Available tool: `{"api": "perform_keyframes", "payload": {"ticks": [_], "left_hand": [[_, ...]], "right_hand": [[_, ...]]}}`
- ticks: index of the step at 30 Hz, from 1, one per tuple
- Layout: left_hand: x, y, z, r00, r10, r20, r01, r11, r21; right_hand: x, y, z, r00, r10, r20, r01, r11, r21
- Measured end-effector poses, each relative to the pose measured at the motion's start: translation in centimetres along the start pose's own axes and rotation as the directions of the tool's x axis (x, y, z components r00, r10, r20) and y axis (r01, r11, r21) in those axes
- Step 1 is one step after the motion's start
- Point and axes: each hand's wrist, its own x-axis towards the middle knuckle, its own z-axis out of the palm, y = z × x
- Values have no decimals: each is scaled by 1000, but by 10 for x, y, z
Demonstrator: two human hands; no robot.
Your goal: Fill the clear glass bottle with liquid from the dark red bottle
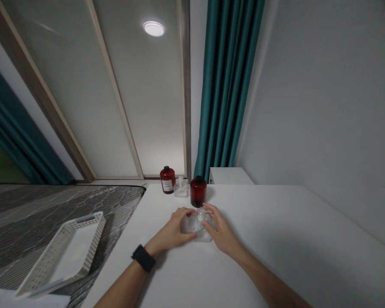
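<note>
A clear, see-through item (198, 222), perhaps a glass bottle or crumpled plastic, sits on the white table between my two hands. My left hand (176, 229) curves round its left side, thumb and fingers apart in a C shape. On the right, my right hand (220, 231) has its fingertips at the item's top and right side. Just behind stands a dark red bottle (198, 192) with a black cap. Farther back on the left are a second red bottle (167, 180) with a white label and another clear item (181, 187).
The white table (275, 222) meets a grey wall at the right. A white perforated basket (94, 248) lies on the grey patterned surface to the left. Behind the table are a low white cabinet (230, 175), a teal curtain (229, 85) and frosted sliding doors.
</note>
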Motion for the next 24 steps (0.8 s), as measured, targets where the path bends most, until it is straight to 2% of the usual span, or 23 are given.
{"api": "perform_keyframes", "payload": {"ticks": [5,14,19,24], "left_hand": [[0,-5,-10,999,-32,-32,32,999,20],[-2,-40,-34,966,-165,-201,182,981,70],[0,-54,-34,943,-161,-291,186,981,59],[1,-57,-32,937,-145,-319,172,983,58]], "right_hand": [[0,3,-4,999,-38,0,38,998,-51],[2,14,-9,996,-26,-89,12,988,-156],[0,21,-7,997,-24,-80,8,980,-197],[7,20,-9,991,-84,-100,54,961,-272]]}}
